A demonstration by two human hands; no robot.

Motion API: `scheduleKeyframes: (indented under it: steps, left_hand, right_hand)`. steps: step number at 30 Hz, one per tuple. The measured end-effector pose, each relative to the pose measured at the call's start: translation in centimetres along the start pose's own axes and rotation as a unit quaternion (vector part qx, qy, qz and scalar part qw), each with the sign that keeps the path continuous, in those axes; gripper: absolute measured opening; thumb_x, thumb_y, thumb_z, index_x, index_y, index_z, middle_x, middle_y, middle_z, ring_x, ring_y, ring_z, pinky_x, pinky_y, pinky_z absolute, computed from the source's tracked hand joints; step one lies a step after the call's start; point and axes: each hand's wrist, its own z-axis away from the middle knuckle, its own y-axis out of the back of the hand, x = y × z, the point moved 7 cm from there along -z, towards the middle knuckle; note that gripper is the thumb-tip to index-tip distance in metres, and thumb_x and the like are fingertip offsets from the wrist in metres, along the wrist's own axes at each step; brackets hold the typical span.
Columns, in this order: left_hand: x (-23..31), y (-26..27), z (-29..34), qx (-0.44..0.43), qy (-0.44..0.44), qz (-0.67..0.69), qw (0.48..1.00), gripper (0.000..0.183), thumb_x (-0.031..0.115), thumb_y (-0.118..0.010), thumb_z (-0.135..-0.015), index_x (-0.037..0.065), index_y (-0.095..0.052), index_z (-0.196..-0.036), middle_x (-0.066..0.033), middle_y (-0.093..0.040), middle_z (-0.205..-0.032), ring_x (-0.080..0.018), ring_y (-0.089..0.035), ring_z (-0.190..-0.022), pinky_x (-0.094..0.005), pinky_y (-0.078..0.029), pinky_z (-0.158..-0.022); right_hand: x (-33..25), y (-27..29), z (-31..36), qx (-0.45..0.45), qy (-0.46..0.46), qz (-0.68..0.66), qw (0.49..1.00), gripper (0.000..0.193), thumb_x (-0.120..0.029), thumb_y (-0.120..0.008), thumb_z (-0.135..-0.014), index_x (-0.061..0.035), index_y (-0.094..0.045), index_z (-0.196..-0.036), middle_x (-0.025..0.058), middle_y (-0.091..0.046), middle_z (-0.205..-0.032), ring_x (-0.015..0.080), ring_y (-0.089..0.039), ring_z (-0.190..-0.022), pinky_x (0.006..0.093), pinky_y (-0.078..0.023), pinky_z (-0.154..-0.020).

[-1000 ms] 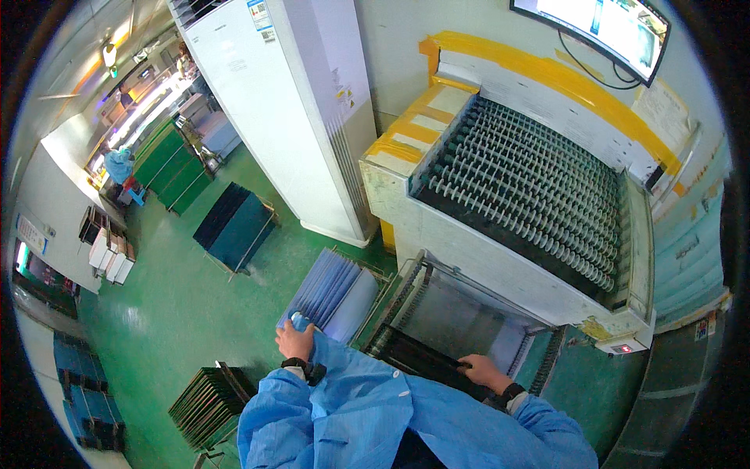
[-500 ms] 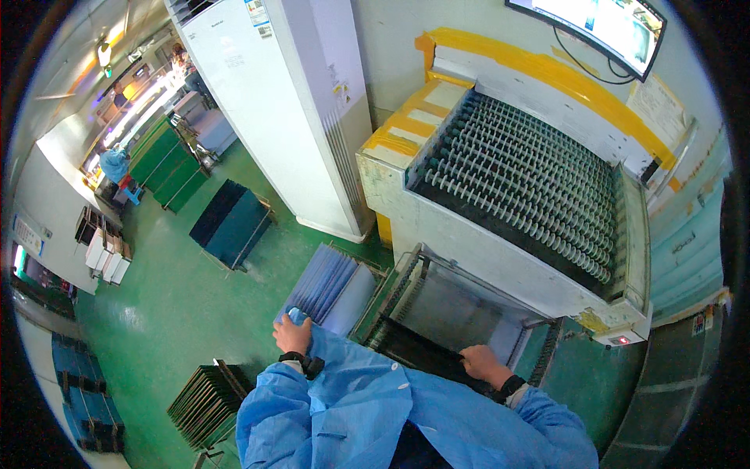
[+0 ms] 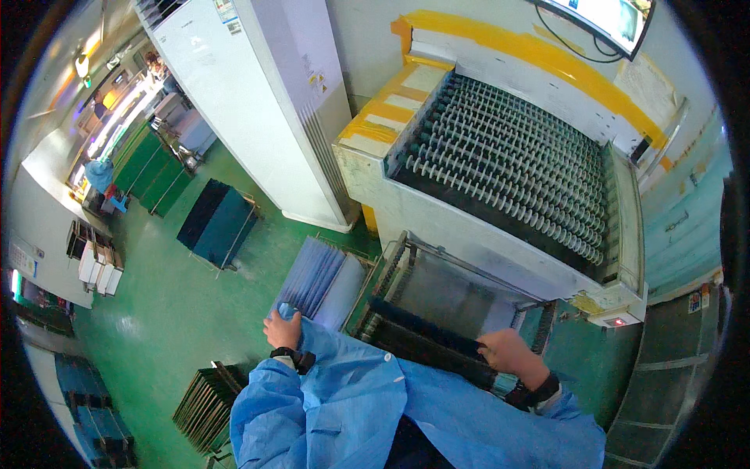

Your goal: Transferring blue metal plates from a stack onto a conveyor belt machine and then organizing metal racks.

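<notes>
My right hand (image 3: 512,356) is closed, its fingers pinching the right end of a dark panel (image 3: 426,327). The panel lies across the near side of a metal rack (image 3: 539,332) with ridged, slotted side bars, and its lower part is hidden by the rack and my blue coat. At the left, my left hand (image 3: 283,330) has curled fingers beside the near edge of a stack of bluish sheets (image 3: 308,273). A small light-blue piece shows at its fingertips; whether the hand grips it or a sheet is hidden.
Beyond the rack stands a white machine with a roller bed (image 3: 508,172) edged in yellow tape. A tall white cabinet (image 3: 250,94) stands left of it. On the green floor are a rack of dark panels (image 3: 219,223) and a slotted rack (image 3: 205,406). A monitor (image 3: 605,19) hangs above.
My right hand has moved rightward along the dark panel, and the panel's top edge stands out more above the rack. My left hand stays beside the bluish sheets. The whole view has shifted slightly.
</notes>
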Motion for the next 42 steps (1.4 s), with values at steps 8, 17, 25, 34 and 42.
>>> scheduleKeyframes:
  steps: [8, 17, 25, 34, 42]
  left_hand:
    - [-0.2, 0.1, -0.4, -0.01, 0.019, -0.003, 1.0, 0.078, 0.053, -0.075, -0.074, 0.009, -0.055, -0.135, -0.0218, -0.053, -0.129, -0.0441, -0.053, -0.117, -0.0525, -0.049, -0.095]
    - [-0.4, 0.2, -0.4, -0.009, 0.023, 0.008, 1.0, 0.078, 0.052, -0.075, -0.075, 0.008, -0.053, -0.136, -0.0222, -0.052, -0.131, -0.0449, -0.052, -0.118, -0.0529, -0.048, -0.096]
    - [-1.5, -0.4, -0.4, 0.009, 0.009, -0.004, 1.0, 0.077, 0.051, -0.075, -0.075, 0.007, -0.054, -0.134, -0.0235, -0.052, -0.129, -0.0456, -0.053, -0.116, -0.0531, -0.048, -0.095]
    - [-2.0, -0.1, 0.3, 0.019, 0.011, 0.0, 1.0, 0.075, 0.048, -0.077, -0.073, 0.007, -0.055, -0.132, -0.024, -0.054, -0.125, -0.0454, -0.054, -0.113, -0.0528, -0.048, -0.095]
    - [-2.2, 0.1, 0.9, 0.02, 0.022, -0.004, 1.0, 0.077, 0.047, -0.077, -0.072, 0.007, -0.055, -0.134, -0.0241, -0.054, -0.124, -0.046, -0.053, -0.114, -0.0528, -0.048, -0.095]
  right_hand:
    - [1.0, 11.0, 2.1, 0.126, 0.014, -0.02, 0.992, 0.021, -0.018, -0.071, -0.079, -0.0011, -0.07, -0.091, 0.018, -0.067, -0.076, 0.0403, -0.063, -0.069, 0.0462, -0.051, -0.066]
    - [12.9, 19.9, 4.9, 0.55, -0.158, -0.479, 0.666, 0.03, -0.019, -0.074, -0.084, -0.0046, -0.069, -0.11, 0.0054, -0.066, -0.099, 0.0168, -0.061, -0.094, 0.0317, -0.049, -0.083]
    - [21.4, 19.7, -3.0, 0.411, -0.037, -0.709, 0.572, 0.022, -0.015, -0.073, -0.086, -0.0062, -0.061, -0.103, 0.0074, -0.065, -0.102, 0.0215, -0.061, -0.095, 0.0369, -0.05, -0.087]
    - [31.4, 17.5, -13.3, 0.437, -0.018, -0.768, 0.468, 0.013, -0.01, -0.069, -0.09, -0.0038, -0.058, -0.088, 0.008, -0.063, -0.091, 0.0218, -0.06, -0.092, 0.0383, -0.05, -0.095]
    - [34.2, 20.8, -19.2, 0.431, 0.007, -0.777, 0.459, 0.014, -0.014, -0.059, -0.099, -0.0018, -0.055, -0.094, 0.007, -0.061, -0.09, 0.023, -0.059, -0.091, 0.0402, -0.051, -0.096]
